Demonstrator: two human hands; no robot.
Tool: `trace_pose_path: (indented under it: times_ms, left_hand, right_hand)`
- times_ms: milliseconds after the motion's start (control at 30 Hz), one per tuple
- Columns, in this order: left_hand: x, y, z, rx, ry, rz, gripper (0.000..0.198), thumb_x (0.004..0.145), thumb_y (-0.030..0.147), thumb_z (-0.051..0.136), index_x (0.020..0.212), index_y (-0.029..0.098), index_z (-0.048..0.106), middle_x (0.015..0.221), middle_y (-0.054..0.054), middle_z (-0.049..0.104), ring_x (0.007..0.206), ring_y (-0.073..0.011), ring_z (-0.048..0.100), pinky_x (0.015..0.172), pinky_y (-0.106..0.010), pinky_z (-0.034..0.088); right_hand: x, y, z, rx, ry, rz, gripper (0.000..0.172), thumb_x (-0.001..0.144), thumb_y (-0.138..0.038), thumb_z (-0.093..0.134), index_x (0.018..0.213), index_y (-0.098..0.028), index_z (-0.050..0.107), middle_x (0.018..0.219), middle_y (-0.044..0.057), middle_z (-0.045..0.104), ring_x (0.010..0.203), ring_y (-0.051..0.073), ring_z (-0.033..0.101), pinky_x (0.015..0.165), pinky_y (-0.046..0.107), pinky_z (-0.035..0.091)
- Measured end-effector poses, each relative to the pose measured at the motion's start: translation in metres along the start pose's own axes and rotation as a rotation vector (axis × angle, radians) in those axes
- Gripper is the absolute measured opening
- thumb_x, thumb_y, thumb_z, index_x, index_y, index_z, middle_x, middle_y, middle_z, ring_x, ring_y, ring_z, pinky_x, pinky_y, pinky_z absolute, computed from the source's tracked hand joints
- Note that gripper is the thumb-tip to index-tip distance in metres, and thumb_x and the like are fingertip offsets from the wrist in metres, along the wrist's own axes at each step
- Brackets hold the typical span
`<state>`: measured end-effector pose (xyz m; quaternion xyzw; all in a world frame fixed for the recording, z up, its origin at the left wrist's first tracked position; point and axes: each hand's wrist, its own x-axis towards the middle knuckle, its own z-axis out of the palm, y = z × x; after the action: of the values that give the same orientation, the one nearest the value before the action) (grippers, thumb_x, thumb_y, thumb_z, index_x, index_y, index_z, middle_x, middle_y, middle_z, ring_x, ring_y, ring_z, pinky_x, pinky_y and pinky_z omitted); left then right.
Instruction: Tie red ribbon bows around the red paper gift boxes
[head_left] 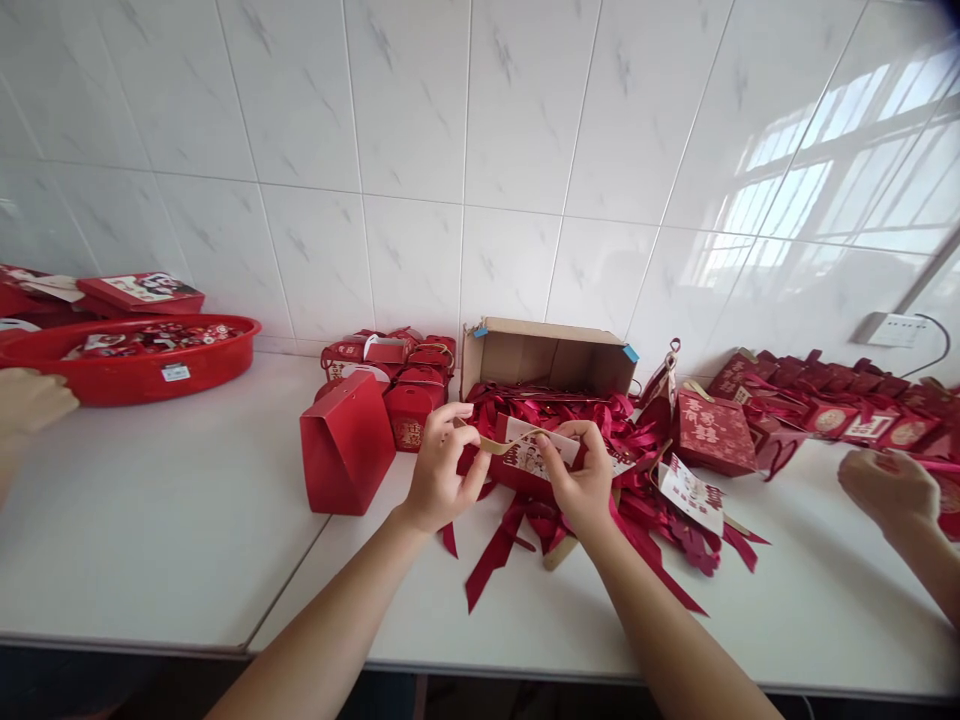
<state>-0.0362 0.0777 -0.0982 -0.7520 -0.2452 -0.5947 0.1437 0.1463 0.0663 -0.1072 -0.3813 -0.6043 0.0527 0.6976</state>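
Note:
My left hand (441, 472) and my right hand (582, 472) are raised over the middle of the table, each pinching one end of a thin gold ribbon (493, 446). The ribbon dips a little on the left side between them. Just behind it is a red piece with a white printed panel (529, 455), partly covered by my right fingers. Loose dark red ribbons (499, 550) spread under and around both hands. They also fill the front of an open cardboard box (551, 360). Left of my left hand, a plain red gift box (349, 445) stands upright with a slanted top.
Several small red boxes (418, 400) stand behind the plain one. A red basin (187, 370) holds small packets at far left, near another person's hand (34, 402). At right are a patterned red box (712, 430), rows of ribboned boxes (840, 400) and another person's hand (892, 490).

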Motion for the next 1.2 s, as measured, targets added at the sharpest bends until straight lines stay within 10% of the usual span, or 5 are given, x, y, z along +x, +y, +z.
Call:
trace_pose_path:
  times_ms: [233, 433, 1200]
  left_hand:
    - [0.002, 0.001, -0.001, 0.009, 0.074, -0.103, 0.007, 0.086, 0.017, 0.059, 0.088, 0.022, 0.056, 0.104, -0.008, 0.06, 0.098, -0.0216, 0.06, 0.085, -0.037, 0.051]
    - [-0.003, 0.012, 0.005, -0.309, -0.082, -0.292, 0.005, 0.092, 0.022, 0.052, 0.097, 0.022, 0.053, 0.099, -0.008, 0.069, 0.101, -0.0205, 0.065, 0.09, -0.038, 0.052]
    - [0.01, 0.023, 0.003, -0.823, -0.125, -0.603, 0.017, 0.092, 0.033, 0.056, 0.092, 0.02, 0.045, 0.095, -0.008, 0.072, 0.098, -0.0205, 0.068, 0.082, -0.034, 0.054]
  right_hand:
    - [-0.005, -0.002, 0.003, 0.016, -0.101, -0.1, 0.014, 0.082, -0.024, 0.063, 0.081, -0.021, 0.049, 0.077, 0.001, 0.054, 0.069, 0.015, 0.052, 0.061, 0.03, 0.043]
    - [-0.012, -0.007, 0.007, 0.02, -0.191, -0.255, 0.014, 0.082, -0.021, 0.062, 0.083, -0.022, 0.047, 0.079, 0.002, 0.054, 0.075, 0.018, 0.052, 0.066, 0.034, 0.044]
    - [-0.012, -0.01, 0.008, 0.062, -0.207, -0.234, 0.015, 0.082, -0.021, 0.062, 0.083, -0.022, 0.047, 0.079, 0.002, 0.054, 0.076, 0.018, 0.052, 0.067, 0.034, 0.044]
